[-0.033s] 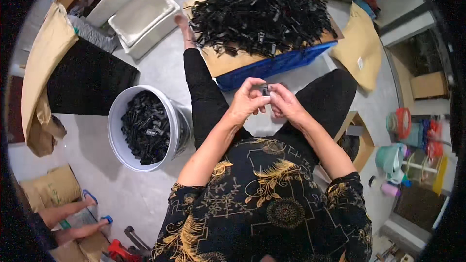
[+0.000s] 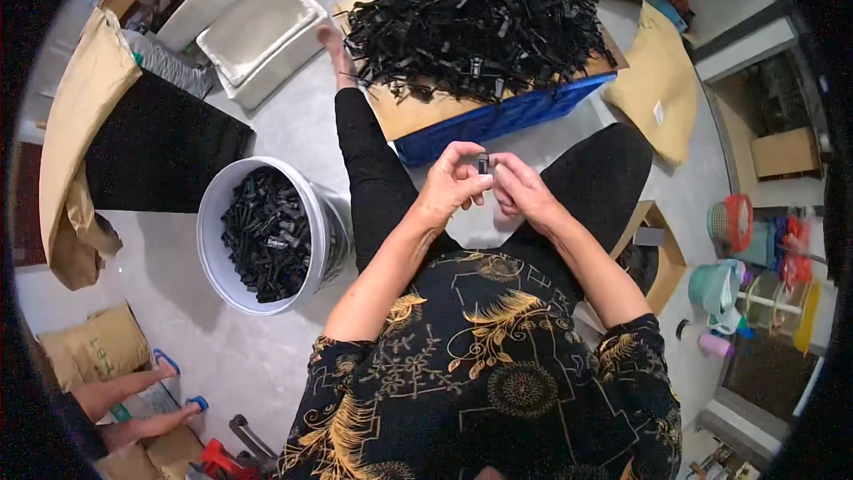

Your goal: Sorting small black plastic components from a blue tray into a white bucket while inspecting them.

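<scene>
A small black plastic piece [image 2: 483,163] is pinched between the fingertips of my two hands, above the floor between my legs. My left hand [image 2: 451,185] is closed on its left side, thumb and index finger together. From the other side my right hand [image 2: 524,188] grips it with thumb and index finger, the other fingers curled under. Just beyond my hands a large heap of similar black plastic pieces [image 2: 475,27] lies on a board [image 2: 413,116] on top of a blue crate [image 2: 506,122]. To my left, a white bucket [image 2: 210,253] holds many more black pieces [image 2: 267,236].
A white foam box [image 2: 258,27] stands at the far left, near a brown paper sack [image 2: 67,151] and a black panel [image 2: 164,147]. Another sack [image 2: 653,84] lies right of the crate. An open carton [image 2: 671,253] sits by my right leg. Another person's legs [image 2: 133,391] show lower left.
The small black piece sits slightly more upright and plainer to see between my fingertips. Otherwise my hands and the things around hold their places.
</scene>
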Demonstrator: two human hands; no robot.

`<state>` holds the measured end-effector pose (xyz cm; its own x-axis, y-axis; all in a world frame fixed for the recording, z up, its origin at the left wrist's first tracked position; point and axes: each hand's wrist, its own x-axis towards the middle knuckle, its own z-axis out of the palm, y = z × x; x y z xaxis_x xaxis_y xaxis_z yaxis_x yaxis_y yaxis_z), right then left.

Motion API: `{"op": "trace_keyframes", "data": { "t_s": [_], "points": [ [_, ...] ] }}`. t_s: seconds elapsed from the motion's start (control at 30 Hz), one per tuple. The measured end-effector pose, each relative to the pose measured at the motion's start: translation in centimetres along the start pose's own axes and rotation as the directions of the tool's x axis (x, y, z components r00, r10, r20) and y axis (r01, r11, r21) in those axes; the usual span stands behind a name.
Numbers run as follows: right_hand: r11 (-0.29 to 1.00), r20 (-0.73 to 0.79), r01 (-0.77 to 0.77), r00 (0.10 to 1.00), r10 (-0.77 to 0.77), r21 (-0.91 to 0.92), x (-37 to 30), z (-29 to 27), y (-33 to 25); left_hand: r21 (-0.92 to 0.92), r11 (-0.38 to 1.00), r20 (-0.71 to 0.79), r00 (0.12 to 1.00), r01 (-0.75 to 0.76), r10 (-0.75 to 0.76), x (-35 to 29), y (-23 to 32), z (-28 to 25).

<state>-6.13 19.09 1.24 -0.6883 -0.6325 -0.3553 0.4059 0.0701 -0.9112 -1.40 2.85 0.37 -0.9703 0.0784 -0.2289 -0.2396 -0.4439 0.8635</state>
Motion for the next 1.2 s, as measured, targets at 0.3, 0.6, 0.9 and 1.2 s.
{"op": "trace_keyframes", "data": {
  "t_s": [0.3,0.6,0.9,1.2],
  "points": [
    [0.998,0.033,0.038,0.999,-0.036,-0.050,1.1,-0.4,1.7,0.058,0.998,-0.131,0.991,0.011,-0.003,0.2,-1.8,-0.1],
    [0.982,-0.025,0.031,0.999,-0.036,-0.184,2.3,-0.4,2.5,0.268,0.963,-0.223,0.973,0.004,0.058,1.5,-2.8,0.2],
    [0.999,-0.026,0.013,1.000,-0.014,-0.031,2.9,-1.5,3.6,0.346,0.937,-0.277,0.959,0.047,0.054,2.8,-3.1,1.0],
    [0.992,-0.075,-0.039,0.996,0.049,0.120,3.9,-1.5,3.6,0.752,0.654,-0.210,0.906,-0.090,0.367,4.0,-3.9,1.3]
  ]
}}
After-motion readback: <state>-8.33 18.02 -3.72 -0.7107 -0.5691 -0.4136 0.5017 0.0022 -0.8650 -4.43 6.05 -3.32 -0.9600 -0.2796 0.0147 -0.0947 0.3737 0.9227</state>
